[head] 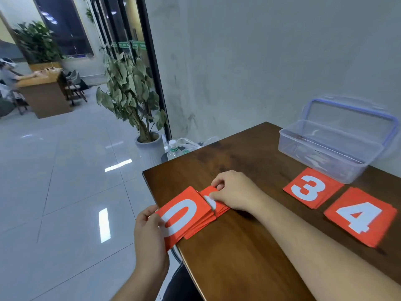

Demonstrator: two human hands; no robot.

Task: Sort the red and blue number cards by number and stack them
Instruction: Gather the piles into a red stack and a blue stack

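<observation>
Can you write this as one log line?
left hand: grips 0 stack | right hand: pinches red card | table: 3 pile, 4 pile

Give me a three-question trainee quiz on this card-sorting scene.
1. True or false: the pile topped by 3 lies nearer the plastic box than the pile topped by 4 does.
2. Multiple choice: which number tops the stack held by the left hand? A) 0 B) 7 C) 5
3. Fill in: the right hand pinches cards coloured ___.
Key: 1 true; 2 A; 3 red.
</observation>
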